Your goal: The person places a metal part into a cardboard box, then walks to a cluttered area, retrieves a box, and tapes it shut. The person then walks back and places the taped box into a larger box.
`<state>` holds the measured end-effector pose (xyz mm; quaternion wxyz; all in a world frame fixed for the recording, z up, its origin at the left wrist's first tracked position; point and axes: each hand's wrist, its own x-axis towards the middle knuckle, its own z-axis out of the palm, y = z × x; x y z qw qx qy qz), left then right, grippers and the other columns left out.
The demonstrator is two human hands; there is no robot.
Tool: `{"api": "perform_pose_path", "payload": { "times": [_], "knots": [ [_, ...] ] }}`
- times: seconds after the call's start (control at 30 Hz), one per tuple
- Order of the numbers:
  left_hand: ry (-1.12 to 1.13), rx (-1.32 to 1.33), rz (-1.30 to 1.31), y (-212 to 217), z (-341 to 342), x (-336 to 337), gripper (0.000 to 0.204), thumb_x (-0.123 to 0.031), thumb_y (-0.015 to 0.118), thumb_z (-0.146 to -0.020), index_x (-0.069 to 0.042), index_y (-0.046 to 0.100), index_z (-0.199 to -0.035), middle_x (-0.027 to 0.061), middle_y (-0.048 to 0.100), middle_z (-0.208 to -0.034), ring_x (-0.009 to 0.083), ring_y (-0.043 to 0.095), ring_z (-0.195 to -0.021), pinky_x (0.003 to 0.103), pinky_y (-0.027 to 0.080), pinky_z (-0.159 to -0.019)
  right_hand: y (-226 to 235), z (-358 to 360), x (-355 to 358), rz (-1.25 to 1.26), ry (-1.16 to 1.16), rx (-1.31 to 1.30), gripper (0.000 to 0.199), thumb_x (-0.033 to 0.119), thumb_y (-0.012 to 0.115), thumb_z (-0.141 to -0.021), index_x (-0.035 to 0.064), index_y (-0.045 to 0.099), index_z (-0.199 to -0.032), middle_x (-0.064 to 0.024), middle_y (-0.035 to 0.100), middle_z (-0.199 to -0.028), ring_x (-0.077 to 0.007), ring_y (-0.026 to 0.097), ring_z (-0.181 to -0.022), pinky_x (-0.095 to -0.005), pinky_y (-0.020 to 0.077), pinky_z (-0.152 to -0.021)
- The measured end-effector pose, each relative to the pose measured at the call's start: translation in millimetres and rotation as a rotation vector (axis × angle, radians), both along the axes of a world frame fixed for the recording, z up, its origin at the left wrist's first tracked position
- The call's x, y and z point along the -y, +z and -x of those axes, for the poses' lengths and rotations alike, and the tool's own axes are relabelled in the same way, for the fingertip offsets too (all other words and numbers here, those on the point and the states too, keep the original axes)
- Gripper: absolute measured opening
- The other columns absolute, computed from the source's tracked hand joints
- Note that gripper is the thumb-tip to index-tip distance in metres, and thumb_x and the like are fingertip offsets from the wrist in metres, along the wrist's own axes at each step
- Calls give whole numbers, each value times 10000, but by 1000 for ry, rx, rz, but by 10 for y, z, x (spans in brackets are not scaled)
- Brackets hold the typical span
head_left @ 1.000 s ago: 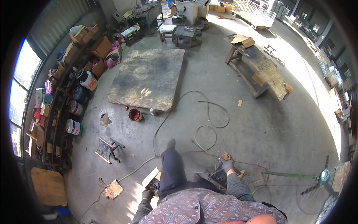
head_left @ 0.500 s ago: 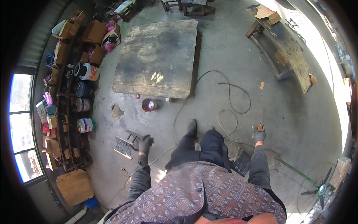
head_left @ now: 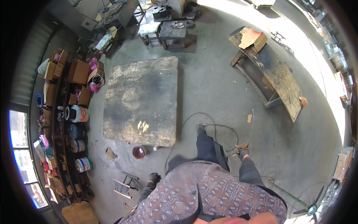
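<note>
My right hand (head_left: 243, 153), in a dark glove, is closed on a small brown, ragged-looking object (head_left: 244, 145); its kind is too small to make out. Off to my left, my gloved left hand (head_left: 154, 177) hangs beside my body, fingers loosely apart, with nothing visible in it. Near that hand, but apart from it, a low folding stool (head_left: 123, 187) with a woven seat stands on the floor. A dark hose (head_left: 214, 115) loops over the floor ahead of my right hand.
A broad, worn low table (head_left: 141, 100) stands ahead, with a reddish-brown bucket (head_left: 139, 152) by its near edge. Cartons and paint pails (head_left: 83, 164) line the left shelves. A wooden bench (head_left: 276, 71) stands at the far right, a fan (head_left: 311, 210) at the near right.
I have stepped forward and my view has tilted up, showing more of the far floor. My right hand still holds the brown object; my left hand has swung back past the stool.
</note>
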<state>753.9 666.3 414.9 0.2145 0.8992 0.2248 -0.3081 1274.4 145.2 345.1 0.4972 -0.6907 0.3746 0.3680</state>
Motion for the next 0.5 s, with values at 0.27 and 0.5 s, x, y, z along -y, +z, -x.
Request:
{"api": "perform_pose_path", "payload": {
  "times": [0.27,0.5],
  "knots": [
    [657,166,438,471,-2182,-639,170,-266,680,-942,-128,711,-1036,66,719,-835,243,719,-790,409,566,-633,-326,-1707,19,439,641,-403,498,458,666,-952,183,643,-1367,-142,637,-1362,-284,647,-1200,-467,540,-994],
    [1582,-159,748,-85,-4760,-2158,231,-196,600,-977,-57,673,-1146,137,745,-874,272,721,-660,424,526,-507,-407,-4509,-1430,507,1178,-85,255,298,549,-1040,124,675,-1177,-64,698,-1145,-245,672,-1072,-476,583,-851]
  ]
}}
